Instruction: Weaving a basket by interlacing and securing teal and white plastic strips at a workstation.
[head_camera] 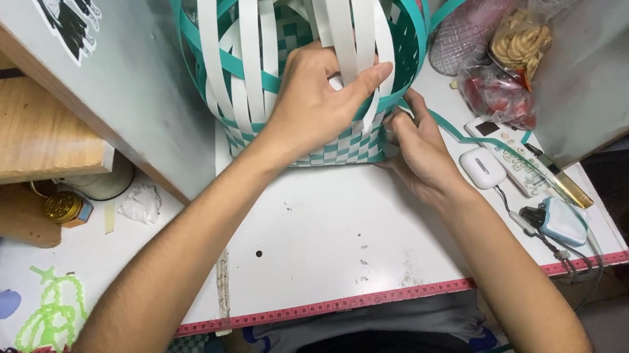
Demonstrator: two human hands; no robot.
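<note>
Basket (298, 56) top beyond the upper edge

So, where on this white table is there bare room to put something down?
The widest bare patch of the table lies in front of the woven basket, between the left forearm and the right forearm, down to the red edge strip. It is crowded on the right by the remote, the white case and the snack bags.

At my three o'clock I see a white remote control (510, 157) beside a small white case (482, 168); snack bags (508, 63) sit at two. At nine, a crumpled paper (139, 203), gold jar (63, 208) and green bead string (51, 312).
</note>
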